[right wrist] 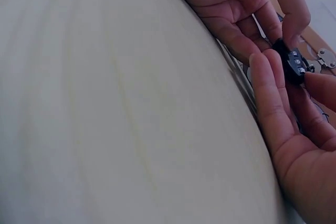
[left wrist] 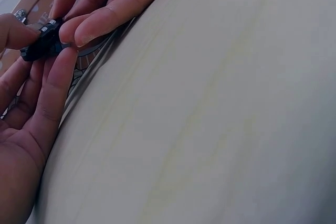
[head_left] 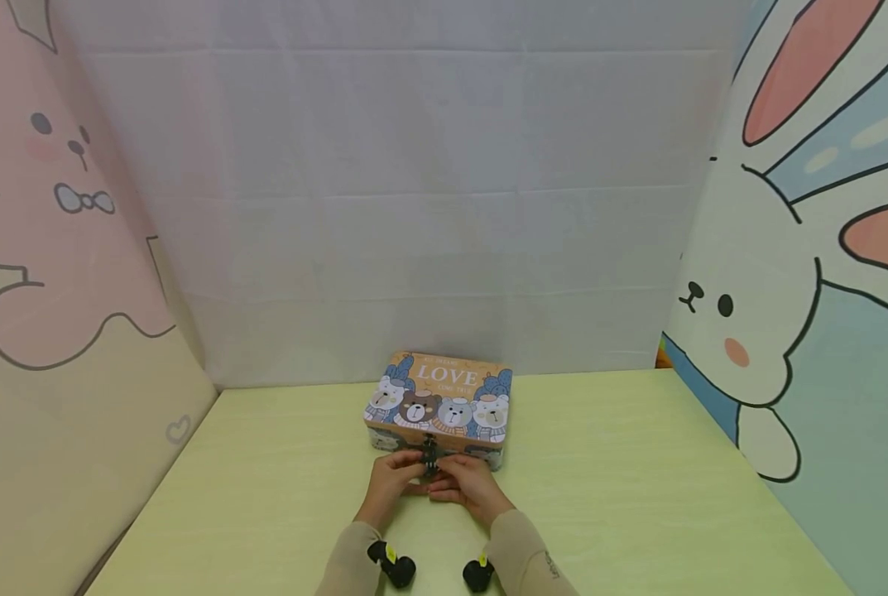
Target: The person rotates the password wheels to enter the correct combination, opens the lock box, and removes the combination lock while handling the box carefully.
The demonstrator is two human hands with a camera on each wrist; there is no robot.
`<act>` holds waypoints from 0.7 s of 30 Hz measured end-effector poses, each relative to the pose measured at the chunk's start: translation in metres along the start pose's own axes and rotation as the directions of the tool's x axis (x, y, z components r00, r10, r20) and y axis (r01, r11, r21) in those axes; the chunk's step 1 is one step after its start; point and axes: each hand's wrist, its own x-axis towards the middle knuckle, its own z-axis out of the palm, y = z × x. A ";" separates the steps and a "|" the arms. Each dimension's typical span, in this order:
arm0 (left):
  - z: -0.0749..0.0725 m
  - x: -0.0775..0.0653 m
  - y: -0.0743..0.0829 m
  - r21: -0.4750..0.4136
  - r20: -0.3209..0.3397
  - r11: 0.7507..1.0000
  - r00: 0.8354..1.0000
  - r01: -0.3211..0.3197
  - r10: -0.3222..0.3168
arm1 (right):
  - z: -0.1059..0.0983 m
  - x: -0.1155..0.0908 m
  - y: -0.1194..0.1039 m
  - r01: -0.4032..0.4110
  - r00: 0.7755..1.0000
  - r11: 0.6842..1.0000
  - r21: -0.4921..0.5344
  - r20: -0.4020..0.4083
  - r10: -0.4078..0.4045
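Note:
A tin box (head_left: 438, 397) with cartoon bears and the word LOVE on its lid stands shut on the table. At the middle of its front, a small black combination padlock (right wrist: 294, 62) with white-marked dials hangs by the metal latch (right wrist: 326, 57). My left hand (head_left: 390, 484) pinches the padlock from the left, thumb on top at its edge in the left wrist view. From the other side my right hand (head_left: 475, 487) grips it between thumb and fingers. The fingertips of both hands meet around the lock and hide part of its body.
The pale yellow table (head_left: 265, 480) reaches back to a white cloth backdrop (head_left: 414, 215). Side panels with cartoon animals, one a rabbit panel (head_left: 771, 331), flank it. Black devices with yellow marks, one a wrist device (head_left: 395, 567), sit at both sleeves.

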 end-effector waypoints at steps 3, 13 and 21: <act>0.000 0.000 0.000 -0.005 0.008 1.000 1.000 0.008 -0.008 | 0.001 -0.001 -0.001 -0.009 1.000 1.000 -0.006 -0.009 0.009; -0.001 0.002 -0.001 0.008 0.003 1.000 1.000 0.005 -0.005 | 0.001 0.000 -0.002 -0.008 1.000 1.000 0.003 -0.009 0.008; 0.000 0.001 0.000 0.003 0.009 1.000 1.000 0.001 -0.001 | 0.001 0.000 -0.001 -0.006 1.000 1.000 0.009 -0.004 0.006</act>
